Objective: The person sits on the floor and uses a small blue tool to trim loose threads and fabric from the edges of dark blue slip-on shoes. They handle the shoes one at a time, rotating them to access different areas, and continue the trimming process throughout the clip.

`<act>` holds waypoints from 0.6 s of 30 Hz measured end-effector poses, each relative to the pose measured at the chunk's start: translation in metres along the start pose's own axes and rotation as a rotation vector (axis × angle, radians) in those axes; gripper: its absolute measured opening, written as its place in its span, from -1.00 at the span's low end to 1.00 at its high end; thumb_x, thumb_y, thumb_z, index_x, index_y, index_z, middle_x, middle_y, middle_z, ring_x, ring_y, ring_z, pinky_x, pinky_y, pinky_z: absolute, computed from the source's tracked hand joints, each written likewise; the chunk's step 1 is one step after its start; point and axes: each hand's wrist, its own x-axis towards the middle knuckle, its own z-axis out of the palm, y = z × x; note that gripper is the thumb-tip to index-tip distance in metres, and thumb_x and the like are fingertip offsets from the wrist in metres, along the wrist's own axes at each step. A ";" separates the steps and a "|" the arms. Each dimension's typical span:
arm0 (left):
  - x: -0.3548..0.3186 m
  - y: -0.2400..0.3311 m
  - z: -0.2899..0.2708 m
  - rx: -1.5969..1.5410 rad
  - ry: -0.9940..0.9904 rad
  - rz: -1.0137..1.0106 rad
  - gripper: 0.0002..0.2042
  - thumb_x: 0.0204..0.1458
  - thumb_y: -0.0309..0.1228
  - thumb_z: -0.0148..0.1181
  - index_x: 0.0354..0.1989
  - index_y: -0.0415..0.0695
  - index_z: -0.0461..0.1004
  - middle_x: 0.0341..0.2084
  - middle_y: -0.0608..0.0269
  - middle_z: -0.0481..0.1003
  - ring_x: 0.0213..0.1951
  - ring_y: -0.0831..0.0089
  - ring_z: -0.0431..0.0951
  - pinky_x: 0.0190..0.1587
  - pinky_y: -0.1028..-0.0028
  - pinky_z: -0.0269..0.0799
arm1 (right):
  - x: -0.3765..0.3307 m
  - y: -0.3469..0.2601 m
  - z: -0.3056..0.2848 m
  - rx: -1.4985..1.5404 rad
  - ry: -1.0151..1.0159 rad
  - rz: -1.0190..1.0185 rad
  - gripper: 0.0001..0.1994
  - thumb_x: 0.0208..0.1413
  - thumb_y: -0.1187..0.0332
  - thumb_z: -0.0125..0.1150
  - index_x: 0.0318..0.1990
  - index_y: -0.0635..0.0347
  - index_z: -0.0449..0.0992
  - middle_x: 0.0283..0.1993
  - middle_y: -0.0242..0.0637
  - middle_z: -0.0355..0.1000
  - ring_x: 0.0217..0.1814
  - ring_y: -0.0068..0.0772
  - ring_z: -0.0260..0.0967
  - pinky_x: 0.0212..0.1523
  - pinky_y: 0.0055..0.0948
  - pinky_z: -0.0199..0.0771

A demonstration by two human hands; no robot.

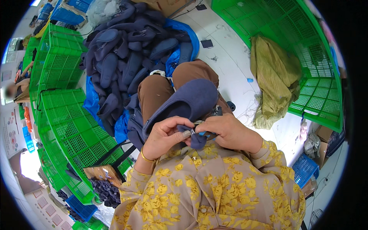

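Note:
A navy fabric slipper [191,97] lies across my lap, its opening toward my left. Just in front of my body, my left hand [163,137] pinches a small navy fabric bow [197,141] between thumb and fingers. My right hand [230,132] is closed right beside it, its fingertips meeting the left ones at a small shiny spot on the bow. A dark strip shows under the right fingers, and a dark object [217,111] pokes out above that hand; I cannot make out what either is.
A big heap of navy slippers [130,46] on blue sheeting [193,36] lies beyond my knees. Green plastic crates [73,130] stand at the left. At the right, an olive sack [274,76] hangs over a large green crate [322,92]. A blue basket [304,168] sits lower right.

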 end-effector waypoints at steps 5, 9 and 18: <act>-0.005 0.000 -0.003 -0.077 -0.082 -0.084 -0.86 0.15 -0.61 0.19 -0.13 -0.33 0.46 -0.33 0.15 0.55 -0.39 0.44 0.63 -0.27 0.50 0.60 | -0.004 0.004 0.011 0.086 0.021 0.024 -0.53 -0.22 0.72 0.01 -0.07 0.17 0.46 -0.18 -0.15 0.51 -0.15 0.02 0.49 -0.21 -0.21 0.48; -0.006 -0.008 -0.003 -0.071 -0.092 -0.087 -0.86 0.14 -0.60 0.20 -0.14 -0.33 0.45 -0.33 0.15 0.55 -0.41 0.43 0.64 -0.29 0.50 0.62 | -0.007 0.007 0.019 0.137 0.014 0.011 -0.54 -0.22 0.71 0.02 -0.07 0.15 0.45 -0.17 -0.14 0.51 -0.15 0.03 0.48 -0.22 -0.20 0.47; -0.009 -0.010 0.008 -0.040 0.024 0.021 -0.89 0.15 -0.61 0.19 -0.17 -0.30 0.46 -0.41 0.20 0.56 -0.41 0.52 0.61 -0.32 0.56 0.58 | -0.003 0.005 0.018 0.209 0.199 0.145 -0.71 -0.01 0.60 0.11 -0.10 0.13 0.45 -0.29 -0.14 0.49 -0.28 -0.02 0.49 -0.27 -0.26 0.47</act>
